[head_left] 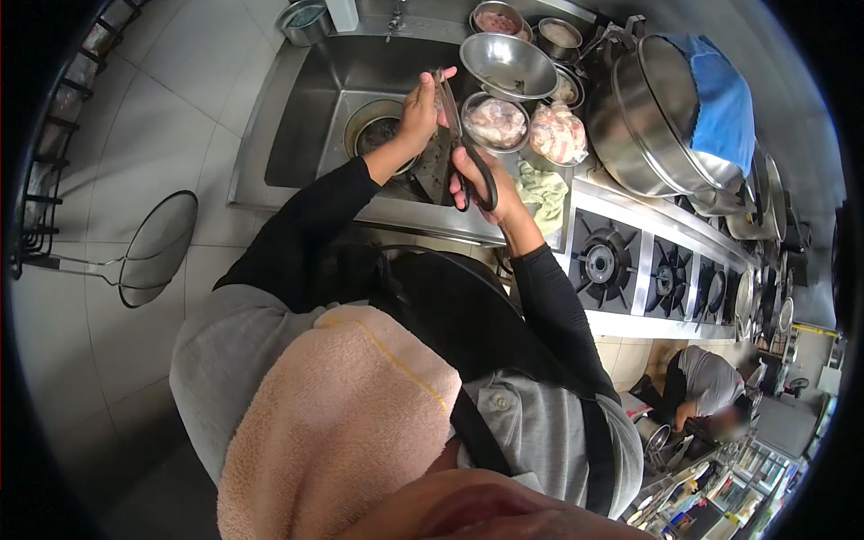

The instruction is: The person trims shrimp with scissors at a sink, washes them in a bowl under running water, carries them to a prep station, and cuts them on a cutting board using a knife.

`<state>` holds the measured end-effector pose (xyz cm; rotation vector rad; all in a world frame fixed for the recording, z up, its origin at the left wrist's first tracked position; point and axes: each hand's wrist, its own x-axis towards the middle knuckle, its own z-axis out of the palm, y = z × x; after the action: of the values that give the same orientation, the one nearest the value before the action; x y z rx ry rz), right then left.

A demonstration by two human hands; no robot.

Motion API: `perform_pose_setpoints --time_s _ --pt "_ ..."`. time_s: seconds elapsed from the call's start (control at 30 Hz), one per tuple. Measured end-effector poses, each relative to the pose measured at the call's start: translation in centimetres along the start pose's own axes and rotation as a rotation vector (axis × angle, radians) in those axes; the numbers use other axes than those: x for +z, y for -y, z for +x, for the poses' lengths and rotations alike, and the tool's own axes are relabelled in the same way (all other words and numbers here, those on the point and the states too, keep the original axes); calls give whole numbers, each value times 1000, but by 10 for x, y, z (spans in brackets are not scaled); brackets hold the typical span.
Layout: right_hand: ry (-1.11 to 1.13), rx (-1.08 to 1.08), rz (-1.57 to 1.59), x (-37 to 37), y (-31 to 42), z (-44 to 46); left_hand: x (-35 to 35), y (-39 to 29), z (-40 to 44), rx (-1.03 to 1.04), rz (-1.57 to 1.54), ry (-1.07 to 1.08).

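Note:
My right hand (pixel 490 184) is wrapped round the black handles of a pair of scissors (pixel 450 112), whose blades point up and away from me. Close to the blade tips, my left hand (pixel 419 115) is closed, thumb against fingers, over the near corner of the sink (pixel 301 108). Whatever it pinches is too small and dark to make out. Below my hands, a round metal pot (pixel 358 126) sits in the sink with dark contents. Beside the scissors stands a metal bowl of pale raw meat (pixel 496 122), and a plastic bag of similar meat (pixel 558 133) lies next to it.
A wide metal bowl (pixel 509 65) rests among smaller bowls. Right of them are a green cloth (pixel 542 193), a large steel pot (pixel 641 126) with a blue cloth (pixel 720 99), and gas burners (pixel 601 262). A strainer (pixel 158 247) hangs at left. Another person (pixel 706 382) bends over at lower right.

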<state>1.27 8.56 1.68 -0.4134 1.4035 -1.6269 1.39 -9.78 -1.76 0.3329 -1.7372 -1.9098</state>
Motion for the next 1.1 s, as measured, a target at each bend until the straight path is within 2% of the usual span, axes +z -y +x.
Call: perform_pose_setpoints --time_s 0.2,0.3,0.5,0.7,0.8,0.83,0.87,0.9,0.97,1.03,1.07,1.1 --pt "-40 0 -8 14 -16 11 -28 9 10 -25 -82 107" --pt "-39 15 -124 17 -18 13 -31 0 8 -21 -35 86" --pt "-116 -2 -52 31 -15 22 -35 8 0 -17 -15 159" --pt "-178 -55 9 35 -22 37 -26 14 -11 -14 -45 126" --pt "-198 -78 -41 37 -12 18 -57 33 -2 -161 35 119" --pt "-226 -103 -18 32 -11 6 -79 41 4 -121 151 177" --pt "-254 -130 5 24 -10 -9 -100 41 13 -177 312 274" --pt "-281 -153 28 16 -10 -25 -111 47 24 -58 547 246" --pt "-346 -244 22 -9 -22 -55 -119 85 58 583 1054 -57" --pt "-451 -254 43 -34 -41 -83 -91 31 95 642 832 186" --pt "-500 -258 58 -40 -45 -96 -71 19 122 519 777 377" --pt "-546 -261 74 -45 -49 -107 -42 11 141 525 789 446"
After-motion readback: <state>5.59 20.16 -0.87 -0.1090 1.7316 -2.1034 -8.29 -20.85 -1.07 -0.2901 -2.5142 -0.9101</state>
